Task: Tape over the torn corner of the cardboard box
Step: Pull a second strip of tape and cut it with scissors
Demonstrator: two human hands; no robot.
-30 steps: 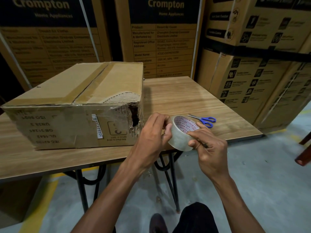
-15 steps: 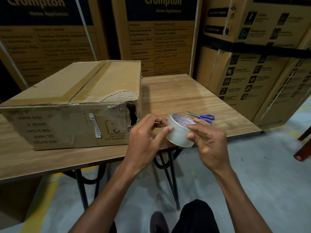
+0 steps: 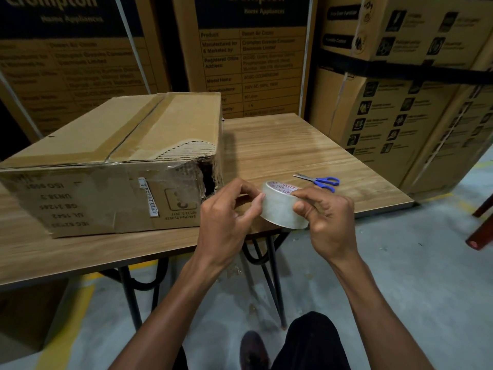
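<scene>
1. Head view: the right hand [image 3: 329, 217] grips the roll of clear tape [image 3: 282, 206] by its rim and core, held just off the counter [image 3: 293, 145] edge so the roll stays steady.
2. The left hand [image 3: 226, 212] has its thumb and fingertips pressed to the roll's outer face, likely feeling for the loose tape end; no strip is lifted yet.
3. The cardboard box [image 3: 112, 166] sits on the counter with its torn corner [image 3: 208, 180] facing the hands, close for taping.
4. The scissors [image 3: 318, 180] lie just behind the roll, handy for cutting.
</scene>
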